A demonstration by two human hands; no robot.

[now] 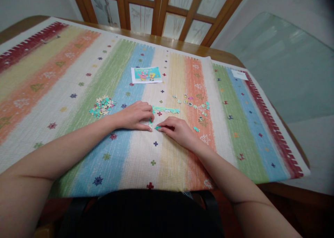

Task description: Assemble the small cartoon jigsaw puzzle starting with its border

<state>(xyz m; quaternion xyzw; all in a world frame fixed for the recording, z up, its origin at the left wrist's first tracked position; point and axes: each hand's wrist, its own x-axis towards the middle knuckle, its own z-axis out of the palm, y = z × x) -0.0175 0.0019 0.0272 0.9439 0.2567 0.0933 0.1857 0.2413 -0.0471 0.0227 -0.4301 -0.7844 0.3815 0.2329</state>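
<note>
A joined strip of jigsaw puzzle (167,109), turquoise with green and yellow, lies on the striped tablecloth, with a few pieces running down from its left end. My left hand (137,115) rests at that end, fingers bent with the fingertips on the pieces there, thumb stretched apart on the cloth. Between the thumb and fingers of my right hand (177,129) is a small turquoise puzzle piece (158,127), held low over the cloth just below the strip. My fingers partly cover the pieces at the corner.
A heap of loose puzzle pieces (102,106) lies left of my left hand. Several scattered pieces (194,106) spread to the right. Beyond the strip is a picture card (146,75) with cartoon figures. A white paper (239,74) lies at the far right of the tablecloth (141,154).
</note>
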